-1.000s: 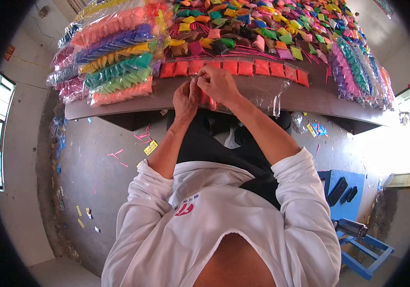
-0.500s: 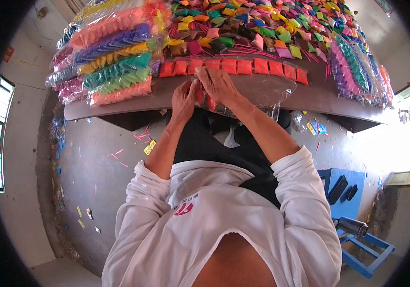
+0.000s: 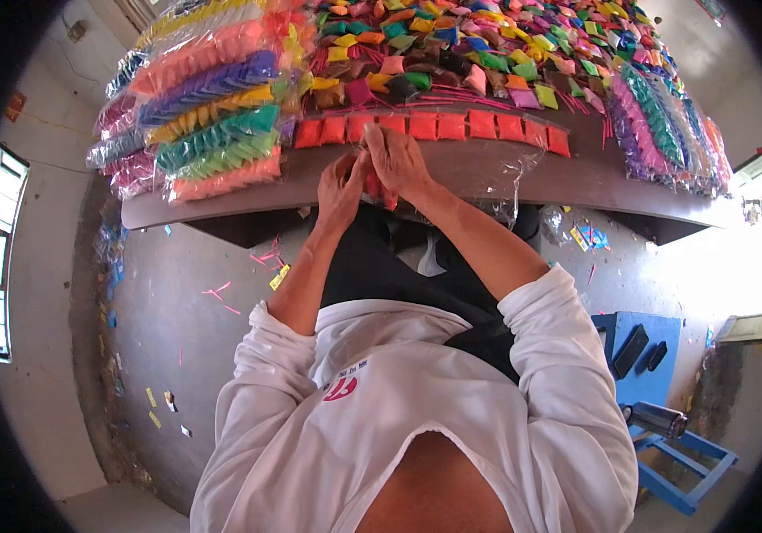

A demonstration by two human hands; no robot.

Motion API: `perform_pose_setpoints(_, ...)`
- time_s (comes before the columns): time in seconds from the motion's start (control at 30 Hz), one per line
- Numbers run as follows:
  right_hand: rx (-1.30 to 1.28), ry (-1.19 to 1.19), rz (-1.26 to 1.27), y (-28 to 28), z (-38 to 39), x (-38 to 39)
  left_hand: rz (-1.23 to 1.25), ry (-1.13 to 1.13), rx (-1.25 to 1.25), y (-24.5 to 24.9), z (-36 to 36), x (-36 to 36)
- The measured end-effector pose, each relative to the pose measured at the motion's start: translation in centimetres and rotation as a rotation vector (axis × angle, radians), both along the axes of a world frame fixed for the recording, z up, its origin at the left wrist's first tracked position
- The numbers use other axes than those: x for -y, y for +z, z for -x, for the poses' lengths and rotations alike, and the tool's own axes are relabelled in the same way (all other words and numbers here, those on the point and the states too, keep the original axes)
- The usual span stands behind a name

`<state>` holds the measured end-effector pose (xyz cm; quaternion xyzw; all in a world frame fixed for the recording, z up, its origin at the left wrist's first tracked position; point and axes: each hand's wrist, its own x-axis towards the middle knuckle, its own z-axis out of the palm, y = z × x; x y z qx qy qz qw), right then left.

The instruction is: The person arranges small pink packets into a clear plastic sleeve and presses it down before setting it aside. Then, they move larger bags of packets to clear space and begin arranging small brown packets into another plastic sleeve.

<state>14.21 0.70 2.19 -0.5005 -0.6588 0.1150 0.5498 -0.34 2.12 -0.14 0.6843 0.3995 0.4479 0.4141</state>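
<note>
A row of red packets lies across the dark table top. Just in front of its left half, my left hand and my right hand meet at the fingertips. Both are closed on red packets in clear film, which hang between them over the table's front edge. The fingers cover much of what they grip. To the right of my right hand, a clear plastic bag spreads over the edge.
Stacked bags of coloured packets stand at the left, more bagged packets at the right. Many loose coloured packets cover the back. A blue stool and a blue surface with dark objects are at lower right.
My hands stay together on the red packets, with only a slight shift of the fingers. The hanging red packets show less between the hands. The clear bag has shifted slightly.
</note>
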Motion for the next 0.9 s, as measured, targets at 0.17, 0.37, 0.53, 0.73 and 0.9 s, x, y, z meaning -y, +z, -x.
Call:
perform_pose_setpoints(0.17,0.098,-0.140,-0.032,-0.5,0.3,-0.3,-0.062,-0.019,-0.068,0.5,0.5,0.4)
perform_pose_setpoints(0.37,0.044,-0.087,0.011,0.4,0.2,0.5,-0.121,-0.025,-0.060,0.1,0.4,0.1)
perform_pose_setpoints(0.53,0.116,-0.039,-0.044,-0.7,-0.2,-0.4,-0.068,-0.033,-0.049,0.6,0.4,0.5)
perform_pose_setpoints(0.73,-0.113,0.021,0.132,1.4,-1.2,-1.5,-0.145,-0.007,-0.076,-0.2,0.2,0.3)
perform_pose_setpoints(0.9,-0.076,0.012,0.206,0.1,-0.8,-3.0,-0.116,-0.040,-0.063,0.3,0.4,0.4)
